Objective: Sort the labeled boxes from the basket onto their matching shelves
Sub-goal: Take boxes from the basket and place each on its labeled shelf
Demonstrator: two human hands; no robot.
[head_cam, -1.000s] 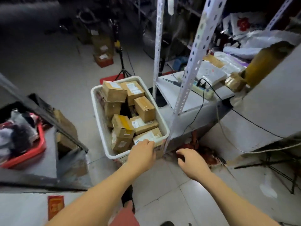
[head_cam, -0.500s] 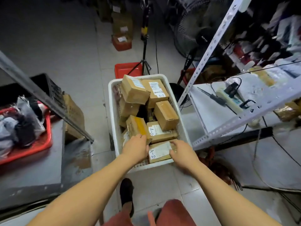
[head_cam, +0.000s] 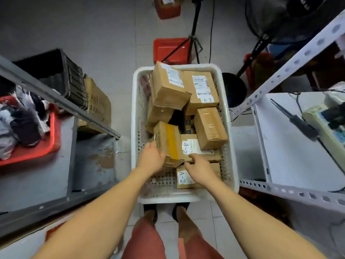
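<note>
A white plastic basket (head_cam: 231, 139) stands on the floor in front of my feet, holding several cardboard boxes. Three show "A-2" labels: one at the back right (head_cam: 202, 92), one in the middle (head_cam: 196, 148), one at the front (head_cam: 183, 179). A box with yellow tape (head_cam: 169, 141) sits at the front left of the pile. My left hand (head_cam: 152, 158) grips its left side. My right hand (head_cam: 200, 168) lies over the front A-2 box, fingers curled at the near edge of the middle A-2 box.
A grey metal shelf (head_cam: 35, 184) with a red tray of clutter (head_cam: 37, 152) stands at the left. A white shelf rack (head_cam: 287, 146) with a power strip is at the right. Red bins (head_cam: 170, 49), a tripod (head_cam: 194, 40) and a fan stand behind the basket.
My view has swung down over the basket. My left hand moved from the basket's rim onto the yellow-taped box. My right hand came in from outside the basket onto the A-2 boxes.
</note>
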